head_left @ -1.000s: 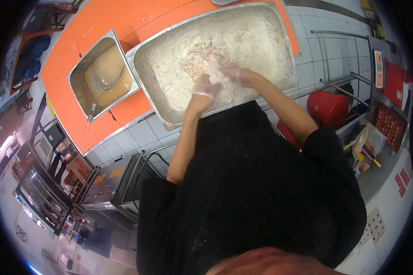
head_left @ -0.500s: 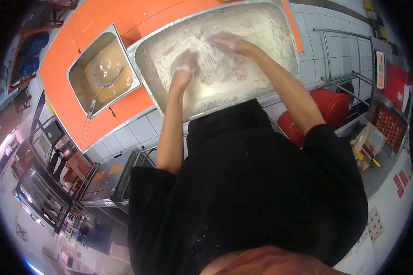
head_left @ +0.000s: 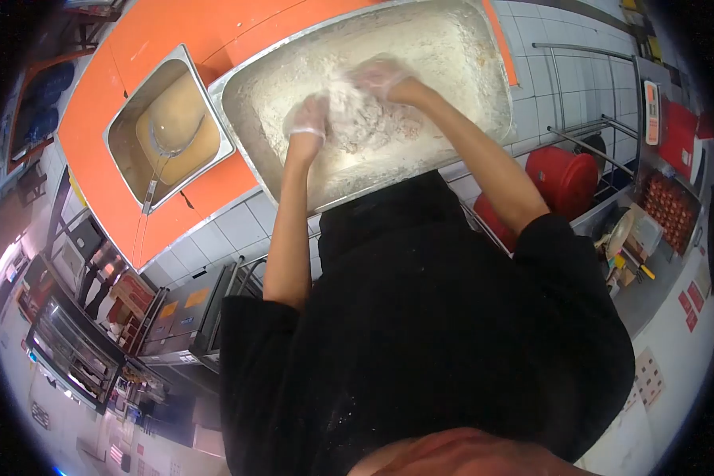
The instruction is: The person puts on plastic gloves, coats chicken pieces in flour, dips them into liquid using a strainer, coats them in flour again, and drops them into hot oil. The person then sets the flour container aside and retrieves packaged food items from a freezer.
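Observation:
A large metal tray [head_left: 271,176] holds white flour [head_left: 452,75] with a heap of flour-coated pieces [head_left: 365,131] in the middle. The kind of food under the coating cannot be made out. My left hand [head_left: 308,119], in a clear plastic glove, is at the left side of the heap with its fingers stretched out. Over the far side of the heap is my right hand [head_left: 381,77], also gloved; motion smears its fingers. Loose flour blurs between the two hands.
Left of the tray, a smaller metal pan [head_left: 117,131] of tan liquid stands on the orange counter [head_left: 95,170], with a long-handled strainer [head_left: 151,190] in it. A red lidded bucket [head_left: 563,176] sits at right, near metal rails and a tray of reddish-brown items [head_left: 666,210].
My left hand has moved slightly down and left, and my right hand has drawn in over the heap. The coated pieces have shifted, and the strainer's bowl looks more filled with liquid.

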A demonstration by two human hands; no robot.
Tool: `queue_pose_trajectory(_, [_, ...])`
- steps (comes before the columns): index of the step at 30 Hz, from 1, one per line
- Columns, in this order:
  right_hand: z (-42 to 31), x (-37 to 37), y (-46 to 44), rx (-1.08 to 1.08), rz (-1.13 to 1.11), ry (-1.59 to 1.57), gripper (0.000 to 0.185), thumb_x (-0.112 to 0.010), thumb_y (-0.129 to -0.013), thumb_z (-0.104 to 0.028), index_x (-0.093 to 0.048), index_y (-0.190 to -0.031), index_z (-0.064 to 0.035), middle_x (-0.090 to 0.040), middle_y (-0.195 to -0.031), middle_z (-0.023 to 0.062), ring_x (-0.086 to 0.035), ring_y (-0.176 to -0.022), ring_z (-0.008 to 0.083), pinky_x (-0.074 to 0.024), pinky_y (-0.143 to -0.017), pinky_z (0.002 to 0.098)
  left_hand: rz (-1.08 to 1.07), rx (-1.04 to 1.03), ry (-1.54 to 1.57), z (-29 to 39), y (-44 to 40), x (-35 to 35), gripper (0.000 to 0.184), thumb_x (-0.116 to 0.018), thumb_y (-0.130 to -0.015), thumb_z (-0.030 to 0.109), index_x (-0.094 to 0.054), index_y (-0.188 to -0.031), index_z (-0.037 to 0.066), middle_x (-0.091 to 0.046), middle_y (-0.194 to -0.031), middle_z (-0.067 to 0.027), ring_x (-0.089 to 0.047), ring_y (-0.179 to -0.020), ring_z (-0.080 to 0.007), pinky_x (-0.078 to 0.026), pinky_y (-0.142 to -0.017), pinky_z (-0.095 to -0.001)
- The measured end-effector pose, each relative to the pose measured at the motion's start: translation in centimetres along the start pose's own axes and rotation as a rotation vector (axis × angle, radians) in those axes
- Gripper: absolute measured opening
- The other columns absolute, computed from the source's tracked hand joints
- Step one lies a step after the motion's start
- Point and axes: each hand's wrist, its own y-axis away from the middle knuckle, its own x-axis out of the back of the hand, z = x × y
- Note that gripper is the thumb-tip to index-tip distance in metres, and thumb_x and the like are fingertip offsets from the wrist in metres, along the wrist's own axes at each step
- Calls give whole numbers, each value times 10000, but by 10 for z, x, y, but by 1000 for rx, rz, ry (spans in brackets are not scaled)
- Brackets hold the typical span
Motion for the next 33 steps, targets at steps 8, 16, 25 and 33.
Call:
queue_pose_trajectory(8, [-50,-6,9,-755,76,-903,689,-395,-1056,-521,-397,-1556,-47,-412,-1573,241,-357,-1481,347,-267,-1225,416,513,-17,229,0,-14,-94,582,-410,-1046,369,-467,-1412,-81,-597,-1272,-315,-598,-1183,-417,-453,-1038,-441])
queue_pose_trajectory(16, [15,23,60,-706,-287,-169,677,-496,-1024,-556,-520,-1459,-39,-560,-1382,196,-534,-1303,296,-437,-1100,421,86,-79,-107,-4,35,-27,603,-469,-1003,413,-499,-1346,-81,-545,-1340,-359,-497,-1298,-467,-375,-1109,-450])
queue_pose_trajectory(25, [11,25,74,-684,-53,-713,733,-418,-1040,-557,-380,-1562,-44,-315,-1623,240,-231,-1539,318,-224,-1253,391,156,-136,89,25,39,-17,739,-548,-934,301,-338,-1517,-103,-497,-1467,-315,-461,-1403,-374,-342,-1169,-376])
queue_pose_trajectory(33, [-31,19,1,-564,-11,-705,667,-417,-1058,-519,-405,-1559,-79,-296,-1647,197,-228,-1545,322,-219,-1250,461,189,-229,899,11,-52,-45,431,-538,-1005,253,-533,-1341,-18,-646,-1096,-91,-605,-1009,-186,-475,-953,-324])
